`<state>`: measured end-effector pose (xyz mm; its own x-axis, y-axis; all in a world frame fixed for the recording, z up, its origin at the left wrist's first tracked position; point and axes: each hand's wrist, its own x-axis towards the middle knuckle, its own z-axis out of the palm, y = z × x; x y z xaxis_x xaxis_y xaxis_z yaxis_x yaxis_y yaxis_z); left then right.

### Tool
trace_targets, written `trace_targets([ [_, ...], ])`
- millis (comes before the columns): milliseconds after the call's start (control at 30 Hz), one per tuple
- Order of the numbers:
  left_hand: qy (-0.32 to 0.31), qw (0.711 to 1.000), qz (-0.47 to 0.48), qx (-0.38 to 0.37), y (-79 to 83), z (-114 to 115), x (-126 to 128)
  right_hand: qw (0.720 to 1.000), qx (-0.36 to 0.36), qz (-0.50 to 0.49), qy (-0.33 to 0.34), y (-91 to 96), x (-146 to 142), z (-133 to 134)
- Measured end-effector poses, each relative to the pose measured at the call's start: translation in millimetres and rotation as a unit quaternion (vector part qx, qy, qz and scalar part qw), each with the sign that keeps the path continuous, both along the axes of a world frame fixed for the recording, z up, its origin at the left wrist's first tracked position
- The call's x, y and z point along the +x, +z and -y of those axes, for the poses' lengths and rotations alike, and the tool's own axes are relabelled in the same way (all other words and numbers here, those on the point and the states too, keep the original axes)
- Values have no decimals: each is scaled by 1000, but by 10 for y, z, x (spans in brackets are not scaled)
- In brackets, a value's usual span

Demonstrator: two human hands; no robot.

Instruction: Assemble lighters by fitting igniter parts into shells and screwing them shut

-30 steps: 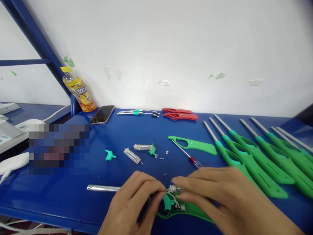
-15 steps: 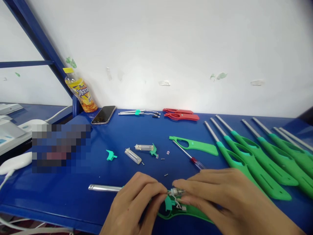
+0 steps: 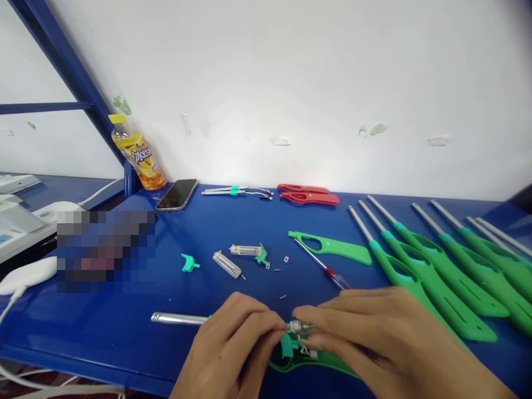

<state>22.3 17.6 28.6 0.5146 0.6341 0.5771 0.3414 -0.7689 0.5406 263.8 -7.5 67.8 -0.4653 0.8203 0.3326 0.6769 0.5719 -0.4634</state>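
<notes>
Both my hands meet at the table's front edge over an opened green lighter shell [image 3: 310, 363]. My left hand [image 3: 230, 349] pinches one end of a small clear metal-tipped part [image 3: 298, 327], and my right hand [image 3: 374, 338] pinches the other end. Thin white wires and a teal trigger piece [image 3: 286, 346] hang below it inside the shell. The lighter's silver tube [image 3: 178, 318] sticks out to the left from under my left hand.
On the blue table [image 3: 233, 221] lie a red-handled screwdriver [image 3: 322, 269], a green shell half [image 3: 330, 246], two clear tanks [image 3: 226, 264], a teal clip [image 3: 189, 263], tiny screws and red shell halves [image 3: 307, 195]. Several finished green lighters [image 3: 432, 271] fill the right. A phone [image 3: 177, 194] and a bottle [image 3: 138, 152] stand at the back left.
Both hands hold nearly the same place, with only slight finger shifts on the small part. The view has drifted a little to the left.
</notes>
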Motion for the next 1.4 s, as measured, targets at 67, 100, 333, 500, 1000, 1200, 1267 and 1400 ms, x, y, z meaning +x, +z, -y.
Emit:
trace_targets([
  [67,-1,1000,-3,4,0,-2,-1,1000,3,6,-1,9,-8,-5],
  [100,1,1000,-7,5,0,-3,-1,1000,4,10,-3,12,-10,-7],
  [333,17,1000,-13,3,11,-2,-4,999,28,36,-27,1,0,7],
  [500,54,998,-25,-10,32,-13,1,997,9,52,-53,-30,14,42],
  [1000,23,1000,-8,3,31,10,-4,999,24,35,-28,20,-12,6],
  [1200,21,1000,-5,4,20,3,-9,999,27,35,-30,-24,-5,16],
  [1267,25,1000,-8,5,26,0,-3,999,19,34,-31,-29,4,30],
  [1400,29,1000,-9,7,40,13,16,999,-29,37,-22,-4,25,19],
])
